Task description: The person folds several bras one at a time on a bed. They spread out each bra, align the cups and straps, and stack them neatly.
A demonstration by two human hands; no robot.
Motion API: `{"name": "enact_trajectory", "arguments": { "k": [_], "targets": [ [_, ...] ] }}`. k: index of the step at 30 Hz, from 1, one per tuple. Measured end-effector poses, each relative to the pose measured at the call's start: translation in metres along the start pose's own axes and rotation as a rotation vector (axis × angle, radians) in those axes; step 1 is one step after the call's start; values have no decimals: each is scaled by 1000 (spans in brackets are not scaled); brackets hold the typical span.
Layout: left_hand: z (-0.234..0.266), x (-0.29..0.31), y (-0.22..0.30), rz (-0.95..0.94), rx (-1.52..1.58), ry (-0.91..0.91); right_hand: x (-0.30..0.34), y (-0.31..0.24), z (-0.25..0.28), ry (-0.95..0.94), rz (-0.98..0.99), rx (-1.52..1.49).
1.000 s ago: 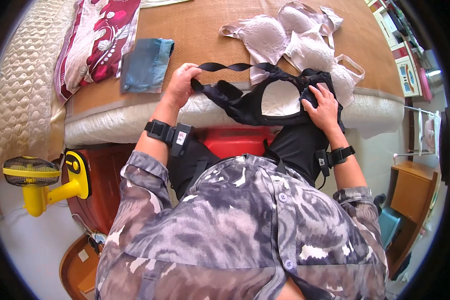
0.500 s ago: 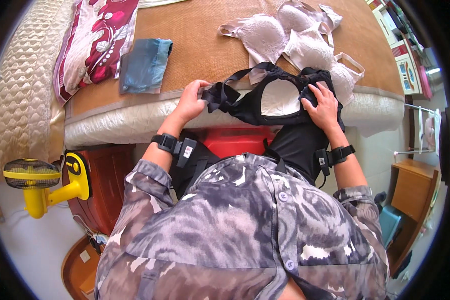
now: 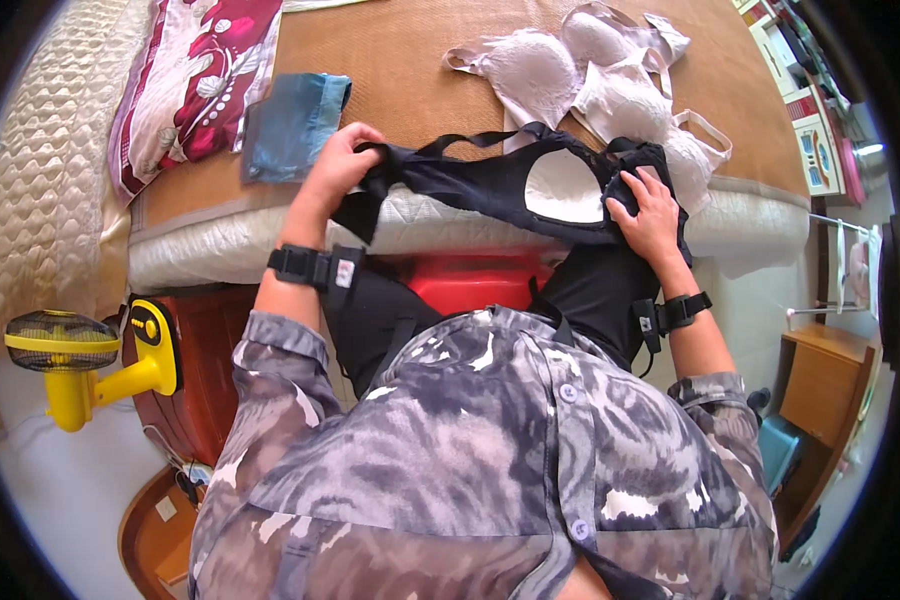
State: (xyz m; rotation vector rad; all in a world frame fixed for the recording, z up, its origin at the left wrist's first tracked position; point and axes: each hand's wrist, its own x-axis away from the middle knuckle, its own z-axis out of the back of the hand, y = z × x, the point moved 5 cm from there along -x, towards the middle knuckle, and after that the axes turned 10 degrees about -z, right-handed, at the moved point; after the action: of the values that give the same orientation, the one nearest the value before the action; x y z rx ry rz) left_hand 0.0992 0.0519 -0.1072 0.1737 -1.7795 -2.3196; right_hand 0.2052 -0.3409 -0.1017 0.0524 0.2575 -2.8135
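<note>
A black bra point(image 3: 495, 195) with a white cup lining lies stretched along the near edge of the bed, partly over my lap. My left hand point(image 3: 342, 165) is closed on the end of its left band and strap, pulling the band out flat. On its right cup rests my right hand point(image 3: 647, 215), thumb and fingers gripping the black fabric beside the white lining. Past the black bra, several pale pink lace bras point(image 3: 620, 95) lie overlapping on the mat. A clear bluish plastic bag point(image 3: 288, 130) lies flat just beyond my left hand.
A brown woven mat point(image 3: 400, 70) covers the bed. At its left are a patterned maroon pillow point(image 3: 205, 90) and a quilted cream cover point(image 3: 55, 150). A yellow fan point(image 3: 65, 345) stands low at left. A red seat point(image 3: 470, 285) shows between my legs; a wooden cabinet point(image 3: 825, 385) stands at right.
My left hand has moved left and slightly away from me, drawing the bunched black band out straight. My right hand stays on the cup.
</note>
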Motion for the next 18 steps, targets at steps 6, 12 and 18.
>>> {"name": "enact_trajectory", "arguments": {
  "k": [6,12,18],
  "targets": [
    [48,19,-43,-32,-576,262,-1,1,-2,19,10,-15],
    [-40,79,-42,502,33,-410,0,4,-1,8,0,-3],
    [-141,116,-82,830,594,-428,1,1,1,19,1,10]
  ]
}}
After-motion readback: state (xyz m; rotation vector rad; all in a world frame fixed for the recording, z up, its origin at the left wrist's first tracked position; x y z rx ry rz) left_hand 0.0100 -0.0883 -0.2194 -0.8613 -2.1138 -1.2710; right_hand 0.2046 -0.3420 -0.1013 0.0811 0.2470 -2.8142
